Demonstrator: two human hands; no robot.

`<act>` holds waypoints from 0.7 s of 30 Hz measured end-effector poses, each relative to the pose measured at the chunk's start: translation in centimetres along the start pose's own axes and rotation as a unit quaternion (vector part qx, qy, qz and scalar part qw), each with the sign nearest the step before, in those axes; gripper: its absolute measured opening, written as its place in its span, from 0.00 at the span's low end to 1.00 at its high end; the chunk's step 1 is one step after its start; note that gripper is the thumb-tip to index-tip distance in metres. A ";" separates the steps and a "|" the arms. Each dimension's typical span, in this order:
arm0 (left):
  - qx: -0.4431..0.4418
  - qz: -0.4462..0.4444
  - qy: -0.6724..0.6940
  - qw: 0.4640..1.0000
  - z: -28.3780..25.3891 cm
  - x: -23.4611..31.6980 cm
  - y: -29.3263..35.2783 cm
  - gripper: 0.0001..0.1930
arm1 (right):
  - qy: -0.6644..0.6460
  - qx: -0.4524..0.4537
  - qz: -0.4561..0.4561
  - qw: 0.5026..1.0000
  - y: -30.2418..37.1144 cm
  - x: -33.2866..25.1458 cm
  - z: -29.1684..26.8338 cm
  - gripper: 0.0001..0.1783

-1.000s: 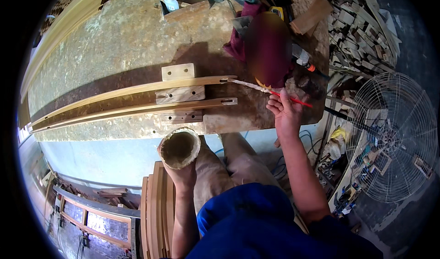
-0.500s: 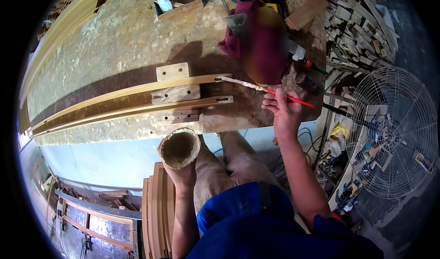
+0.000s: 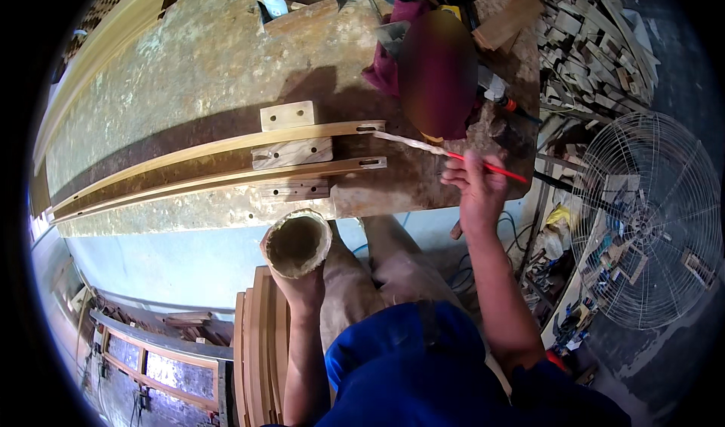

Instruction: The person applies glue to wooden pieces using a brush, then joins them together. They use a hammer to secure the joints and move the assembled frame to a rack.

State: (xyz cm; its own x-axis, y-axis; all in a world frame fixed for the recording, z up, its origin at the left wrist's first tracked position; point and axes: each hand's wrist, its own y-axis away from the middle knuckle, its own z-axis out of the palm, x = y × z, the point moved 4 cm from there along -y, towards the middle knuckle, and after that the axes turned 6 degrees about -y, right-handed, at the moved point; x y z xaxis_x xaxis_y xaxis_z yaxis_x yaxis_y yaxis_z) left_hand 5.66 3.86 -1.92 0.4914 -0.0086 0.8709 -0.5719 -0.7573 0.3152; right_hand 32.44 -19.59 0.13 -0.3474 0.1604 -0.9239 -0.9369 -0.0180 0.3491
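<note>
The red stick pointed its pale, coated-looking end at the slotted tip of the upper wooden strip, just beside or touching it. Good work here likely called for a light grip and the end lined up with the slot. The right hand pinched the stick between thumb and fingers, its pale end leftward of them. The left hand cradled a crusted cup, fingers mostly hidden, near the bench.
</note>
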 end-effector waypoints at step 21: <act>0.053 0.112 0.045 0.991 -11.0 4.2 -3.1 0.39 | 0.242 -0.513 -0.276 0.776 16.1 -15.4 22.0 0.07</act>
State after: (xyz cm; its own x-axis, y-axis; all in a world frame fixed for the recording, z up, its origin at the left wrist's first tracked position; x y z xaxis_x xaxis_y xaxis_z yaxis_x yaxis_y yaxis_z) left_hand 2.30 13.37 4.94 0.2965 -0.1286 0.9463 -0.5847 -0.8079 0.0734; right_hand 23.58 -0.59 23.41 0.3767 0.0395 -0.9255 -0.3993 -0.8946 -0.2007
